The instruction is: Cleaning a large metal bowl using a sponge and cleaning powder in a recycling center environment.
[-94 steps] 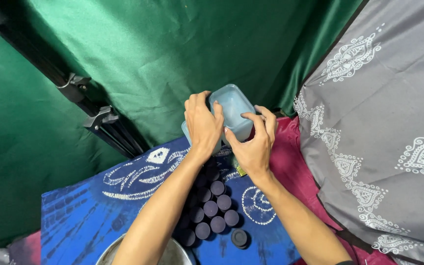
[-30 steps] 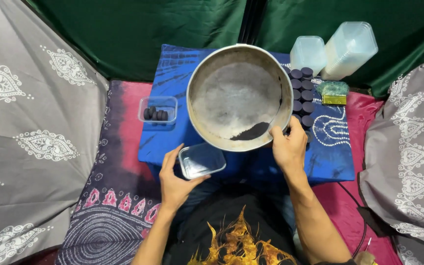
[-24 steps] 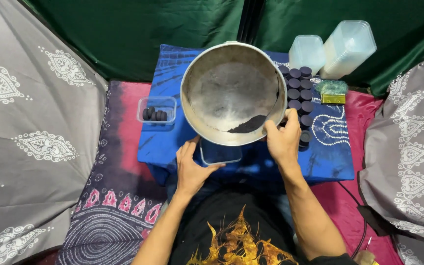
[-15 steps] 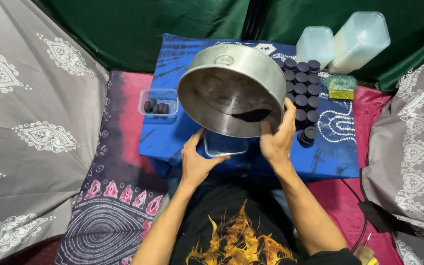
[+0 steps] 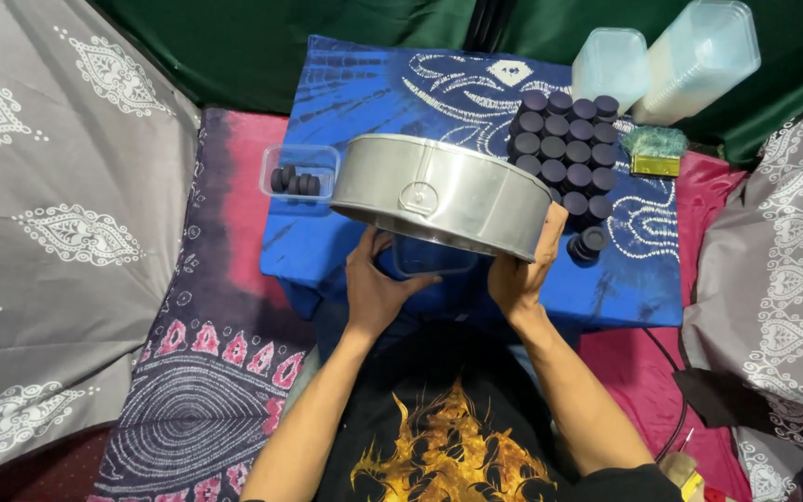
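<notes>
A large round metal pan (image 5: 439, 195) is tilted steeply toward me, its outer wall facing the camera. My right hand (image 5: 524, 270) grips the pan's lower right rim. My left hand (image 5: 378, 288) holds a small clear plastic container (image 5: 431, 257) just under the pan's lowered edge. The pan's inside is hidden from view.
A blue patterned cloth (image 5: 392, 93) covers the low table. On it lie several dark round discs in rows (image 5: 564, 149), a clear box with a few discs (image 5: 297, 174), two stacks of clear containers (image 5: 690, 60), and a green scrub pad (image 5: 654, 149). Grey patterned cushions (image 5: 58, 204) flank both sides.
The pan went from lying flat and open to tipped steeply toward me. My left hand brought the small clear container from beside the pan to under its lowered rim.
</notes>
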